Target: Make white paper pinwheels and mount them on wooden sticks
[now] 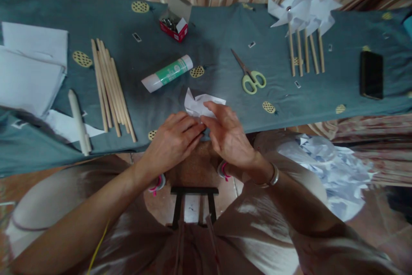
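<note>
Left hand (176, 137) and right hand (230, 135) together, pinching white paper (195, 104) between them: thin, creased, pointed corners, at near edge of cloth-covered counter (223, 64). Just beyond hands: cylindrical glue stick (172, 72), green-handled metal scissors (249, 72). Left of hands: slim round wooden sticks (108, 88). Far right: paper pinwheels (301, 7).

At the near edge of the table (225, 64), folded paper (210, 99) is flanked by left hand (175, 140) and right hand (230, 135). Glue stick (168, 73) is laid behind, leftward; box (174, 31) set farther back. Scissors (249, 75) placed behind, rightward. Sticks (111, 90) laid left, paper sheets (28, 80) farther left; pinwheels (304, 11) set right, phone (371, 74) beyond.
</note>
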A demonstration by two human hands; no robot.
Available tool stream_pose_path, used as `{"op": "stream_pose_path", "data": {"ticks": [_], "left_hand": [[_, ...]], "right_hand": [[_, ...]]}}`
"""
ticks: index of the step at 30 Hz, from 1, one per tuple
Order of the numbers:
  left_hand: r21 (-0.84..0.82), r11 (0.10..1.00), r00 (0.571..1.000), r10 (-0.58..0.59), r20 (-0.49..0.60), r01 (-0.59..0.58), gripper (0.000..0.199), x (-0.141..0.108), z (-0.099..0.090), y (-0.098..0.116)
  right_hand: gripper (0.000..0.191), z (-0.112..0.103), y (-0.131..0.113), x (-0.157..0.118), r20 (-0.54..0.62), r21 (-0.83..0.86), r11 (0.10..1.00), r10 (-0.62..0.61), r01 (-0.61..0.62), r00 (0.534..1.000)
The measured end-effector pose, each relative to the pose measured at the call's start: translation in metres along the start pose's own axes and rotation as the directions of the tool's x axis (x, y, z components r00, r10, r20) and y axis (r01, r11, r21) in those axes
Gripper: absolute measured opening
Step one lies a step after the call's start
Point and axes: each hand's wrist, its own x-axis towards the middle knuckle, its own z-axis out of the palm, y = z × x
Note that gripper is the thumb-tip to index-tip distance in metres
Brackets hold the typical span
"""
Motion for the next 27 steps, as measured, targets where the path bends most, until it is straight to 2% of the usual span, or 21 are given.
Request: {"op": "stream_pose_path", "data": {"ticks": [3,6,12,19,23,27], "left_hand": [[0.033,0.999,1.000,-0.001,-0.020,0.002,0.018,0.001,0.001,0.000],[0.054,0.998,1.000,-0.024,0.010,0.023,0.018,0.002,0.000,0.000],[0.071,0.996,0.999,-0.047,0.012,0.046,0.016,0.005,0.000,0.000],[0.100,0.994,0.999,-0.044,0.016,0.042,0.019,0.007,0.000,0.001],[0.091,0.995,0.999,-0.032,-0.007,0.032,0.018,0.006,0.001,0.000],[0.088,0.996,1.000,-0.031,0.000,0.031,0.017,0.006,0.001,0.000]], "right_hand": [[0.030,0.005,0.001,-0.002,0.011,-0.007,1.000,-0.006,0.006,1.000],[0.030,0.009,0.003,0.000,-0.008,0.028,1.000,0.012,-0.012,1.000],[0.030,0.007,0.006,0.003,-0.060,0.050,0.999,0.020,-0.017,0.998],[0.042,-0.002,0.014,0.000,-0.085,0.256,0.962,0.120,-0.095,0.989],[0.038,-0.001,0.011,0.001,-0.067,0.144,0.986,0.099,-0.089,0.993],[0.034,0.004,0.005,0.001,-0.049,-0.007,1.000,0.030,-0.030,0.998]]}}
